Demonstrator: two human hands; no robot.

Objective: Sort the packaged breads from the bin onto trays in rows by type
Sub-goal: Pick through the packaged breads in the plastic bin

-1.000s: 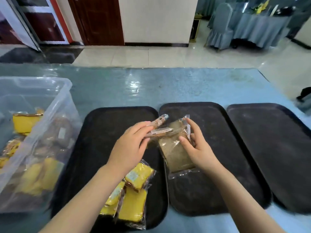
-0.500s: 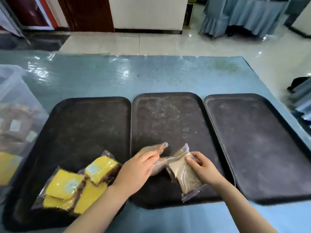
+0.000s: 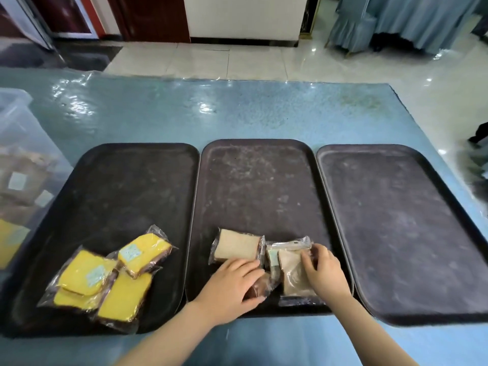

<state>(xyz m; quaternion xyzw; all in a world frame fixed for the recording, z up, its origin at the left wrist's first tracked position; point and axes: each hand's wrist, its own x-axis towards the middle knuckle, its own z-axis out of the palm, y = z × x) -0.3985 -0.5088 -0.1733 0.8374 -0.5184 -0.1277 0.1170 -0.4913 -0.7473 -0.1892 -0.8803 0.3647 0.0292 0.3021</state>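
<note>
Three dark trays lie side by side on the blue table. The left tray [image 3: 111, 186] holds several yellow packaged breads [image 3: 105, 278] at its near end. On the near end of the middle tray [image 3: 253, 186] lie brown packaged breads: one pale slice pack [image 3: 236, 247] lies free, a darker pack [image 3: 260, 287] sits under my left hand [image 3: 229, 286], and a tan pack [image 3: 291, 276] is under the fingers of my right hand [image 3: 324, 273]. Both hands press down on their packs. The right tray [image 3: 396, 220] has nothing on it.
A clear plastic bin [image 3: 21, 180] with more packaged breads stands at the left edge of the table. The table's far edge meets a tiled floor, and a draped table and chair [image 3: 396, 19] stand far back right. A dark object [image 3: 478, 165] sits off the table's right side.
The brown packs have come down from the air onto the near end of the middle tray and been spread apart. One pale pack now lies free of my left hand.
</note>
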